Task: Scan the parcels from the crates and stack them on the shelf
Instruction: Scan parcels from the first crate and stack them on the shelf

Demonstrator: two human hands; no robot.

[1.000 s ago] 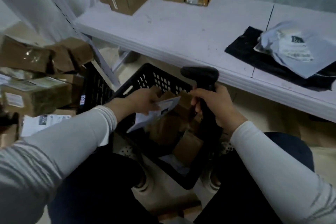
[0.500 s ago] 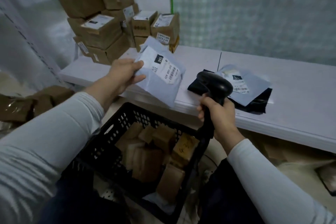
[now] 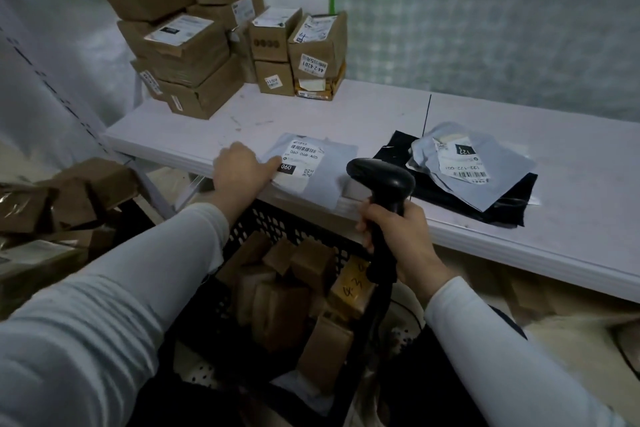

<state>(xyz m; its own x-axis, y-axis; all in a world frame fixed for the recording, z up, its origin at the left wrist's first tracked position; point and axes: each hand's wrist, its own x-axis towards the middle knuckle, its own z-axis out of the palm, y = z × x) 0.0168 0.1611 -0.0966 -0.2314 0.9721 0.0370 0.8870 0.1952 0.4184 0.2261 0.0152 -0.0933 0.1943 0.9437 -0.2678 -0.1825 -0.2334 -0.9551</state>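
A grey poly mailer parcel [image 3: 317,170] with a white label lies flat at the front edge of the white shelf [image 3: 571,218]. My left hand [image 3: 242,172] rests on the mailer's left edge, fingers touching its label. My right hand [image 3: 398,236] grips the handle of a black barcode scanner [image 3: 382,184], held upright just below the shelf edge. A black plastic crate [image 3: 277,218] beneath my arms holds several brown cardboard parcels [image 3: 294,291].
Stacked brown boxes [image 3: 194,45] fill the shelf's back left. Another grey mailer [image 3: 467,159] lies on a black bag [image 3: 450,191] at the right. More brown parcels [image 3: 52,198] pile up at the left, beside the shelf's upright.
My left hand lifted the grey mailer out of the crate, carried it up and laid it flat on the shelf. The scanner stayed in my right hand, and my view rose.
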